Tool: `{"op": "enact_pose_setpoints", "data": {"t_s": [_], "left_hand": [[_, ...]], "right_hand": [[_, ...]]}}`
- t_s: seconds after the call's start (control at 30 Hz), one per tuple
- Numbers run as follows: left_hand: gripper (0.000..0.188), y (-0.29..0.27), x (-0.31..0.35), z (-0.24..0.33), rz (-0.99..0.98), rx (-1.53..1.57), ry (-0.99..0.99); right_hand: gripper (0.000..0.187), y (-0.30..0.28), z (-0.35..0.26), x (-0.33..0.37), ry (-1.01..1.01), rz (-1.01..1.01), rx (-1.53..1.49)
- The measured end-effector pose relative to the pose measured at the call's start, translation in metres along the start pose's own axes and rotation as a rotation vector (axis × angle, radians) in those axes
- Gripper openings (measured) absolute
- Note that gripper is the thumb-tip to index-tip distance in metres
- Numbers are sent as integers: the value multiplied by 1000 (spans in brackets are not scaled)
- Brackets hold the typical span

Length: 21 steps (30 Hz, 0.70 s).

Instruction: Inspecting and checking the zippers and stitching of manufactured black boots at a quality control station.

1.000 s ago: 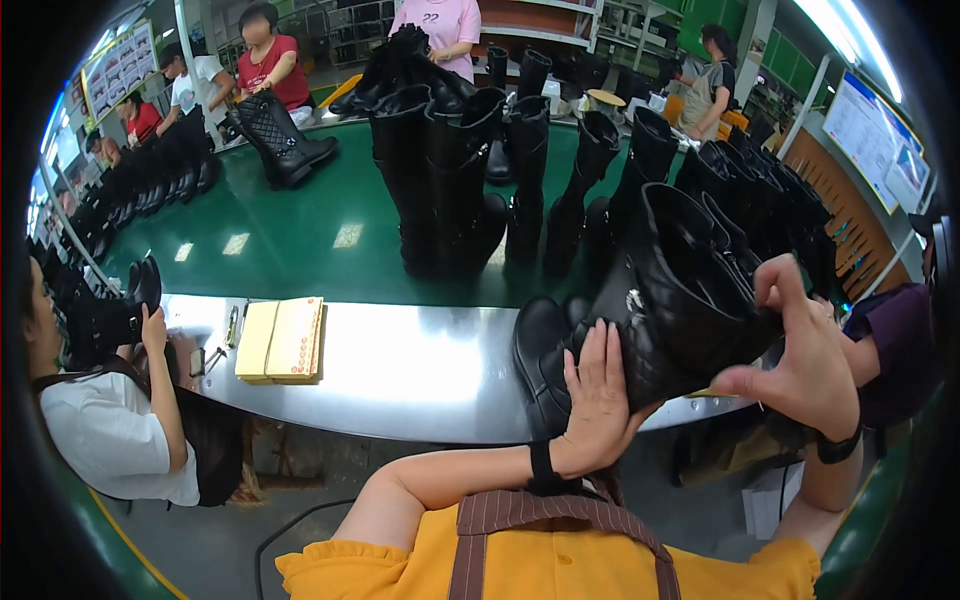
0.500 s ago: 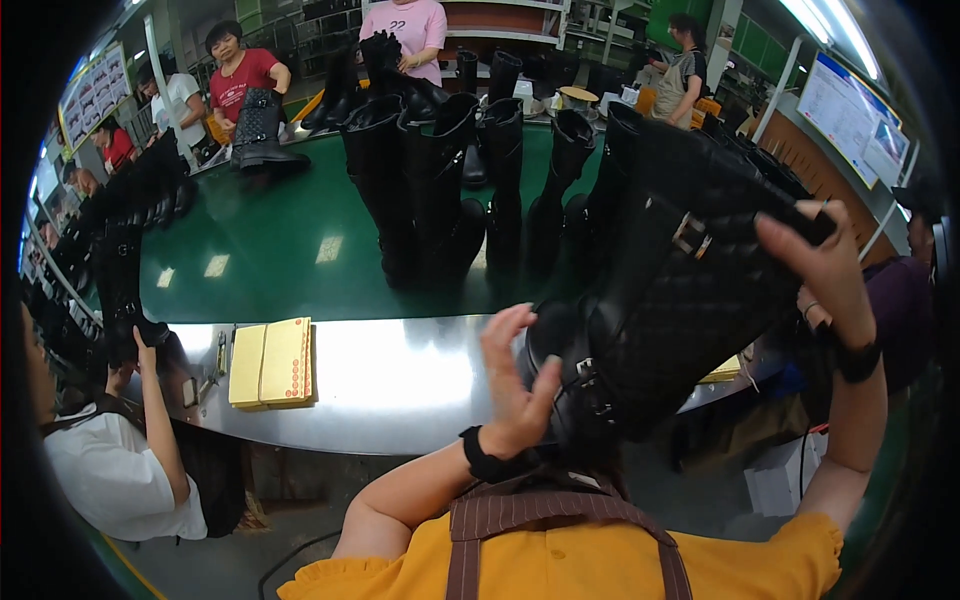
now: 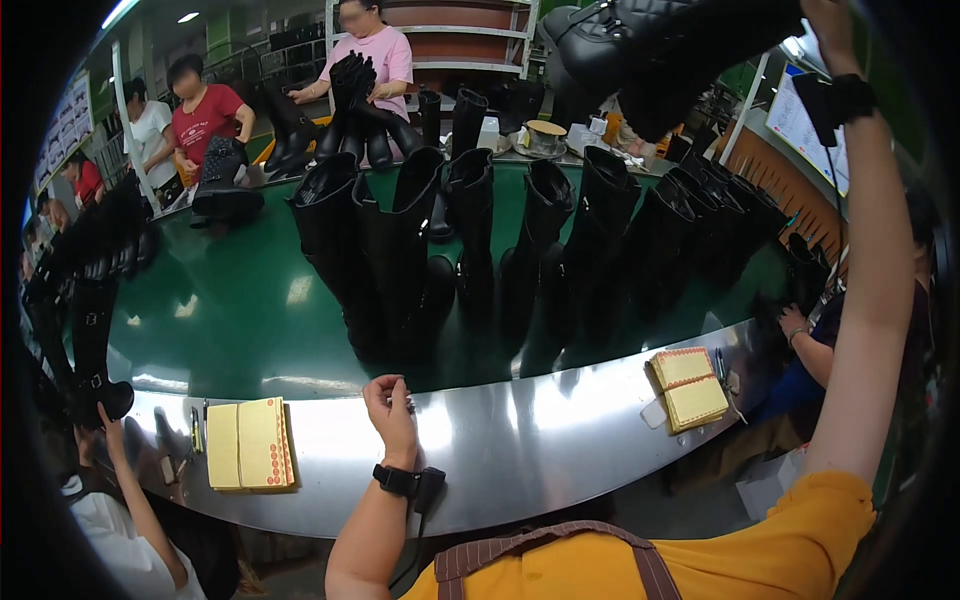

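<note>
1. Right hand (image 3: 830, 15) raised high at the top right edge of the view, arm stretched up, grip closed on a black quilted boot (image 3: 660, 45) held in the air above the far side of the desk (image 3: 520, 440); fingers mostly cut off by the picture's edge.
2. Left hand (image 3: 390, 410) resting on the shiny metal rim of the desk, fingers loosely curled, grasping nothing; a black wristband just below it on the wrist.
3. Beyond the metal rim, a green belt surface (image 3: 230, 310) carrying a row of tall black boots (image 3: 400, 250), standing upright, close together, directly beyond the left hand.
4. Left of the left hand on the metal rim, a yellow pad of paper slips (image 3: 250, 443), lying flat.
5. Right of the left hand on the same rim, a second yellow pad (image 3: 688, 388), near the desk's right end.
6. Across the desk, a person in a pink shirt (image 3: 375, 60) holding black boots, and beside them to the left a person in a red shirt (image 3: 205, 110) with a boot on the belt.
7. At the desk's left end, another person's hand (image 3: 100, 415) lifted toward a black boot there.
8. At the desk's right end, a further person's hand (image 3: 795, 322) near the boots.
</note>
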<state>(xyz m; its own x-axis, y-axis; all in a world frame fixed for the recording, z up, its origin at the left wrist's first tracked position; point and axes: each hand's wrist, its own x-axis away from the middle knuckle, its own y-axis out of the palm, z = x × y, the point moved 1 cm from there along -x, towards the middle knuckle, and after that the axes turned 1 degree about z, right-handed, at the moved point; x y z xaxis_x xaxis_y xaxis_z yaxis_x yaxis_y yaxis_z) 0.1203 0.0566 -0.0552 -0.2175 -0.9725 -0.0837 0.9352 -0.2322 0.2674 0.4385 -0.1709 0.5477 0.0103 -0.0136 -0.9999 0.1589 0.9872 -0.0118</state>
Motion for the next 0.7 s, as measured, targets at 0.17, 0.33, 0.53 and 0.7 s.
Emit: {"op": "enact_pose_setpoints", "data": {"t_s": [0.17,0.33,0.53,0.7], "left_hand": [[5,-10,-4,1,45,24,-56],[4,-9,-3,-1,23,-23,-103],[5,-4,1,7,-6,-114,-140],[5,-3,-1,8,-36,-171,-156]], "right_hand": [[28,170,74,93,-74,-204,377],[83,305,166,239,211,-1055,472],[89,367,206,324,162,-1605,555],[81,357,221,305,197,-1297,430]]}}
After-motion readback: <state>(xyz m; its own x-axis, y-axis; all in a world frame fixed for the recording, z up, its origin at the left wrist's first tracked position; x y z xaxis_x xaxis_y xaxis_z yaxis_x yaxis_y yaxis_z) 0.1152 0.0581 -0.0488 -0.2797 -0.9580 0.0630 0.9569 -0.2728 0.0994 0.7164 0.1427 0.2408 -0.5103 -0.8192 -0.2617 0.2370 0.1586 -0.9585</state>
